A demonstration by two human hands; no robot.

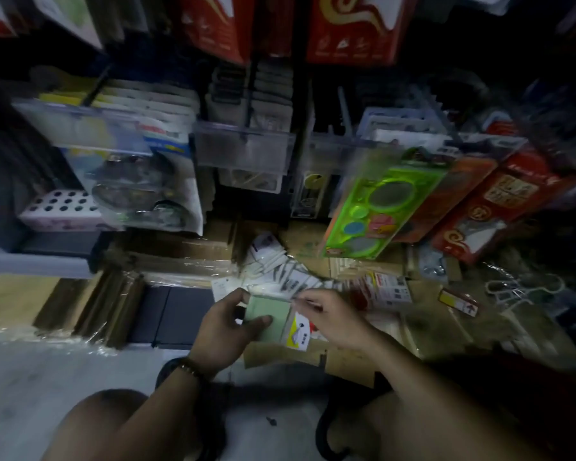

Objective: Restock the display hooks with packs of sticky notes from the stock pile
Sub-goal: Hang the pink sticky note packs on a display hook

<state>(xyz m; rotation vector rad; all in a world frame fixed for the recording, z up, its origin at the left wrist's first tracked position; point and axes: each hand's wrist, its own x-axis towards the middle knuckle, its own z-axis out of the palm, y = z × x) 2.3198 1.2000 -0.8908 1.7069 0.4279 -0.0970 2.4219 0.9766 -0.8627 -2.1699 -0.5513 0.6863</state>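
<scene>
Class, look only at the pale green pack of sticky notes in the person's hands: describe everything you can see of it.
The pack of sticky notes is a pale green square block in a clear plastic sleeve, with a white and yellow printed header card at its right end. It is held low over the cardboard, tilted. The left hand grips its left side, thumb on top; the right hand pinches its upper right edge.

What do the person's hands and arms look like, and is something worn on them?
Both forearms are bare, with no sleeves or gloves showing. The left hand has a dark band on its wrist, with a beaded bracelet beside it. The right hand shows no ring, watch or band. The picture is dim and blurred, so finer details cannot be told.
</scene>
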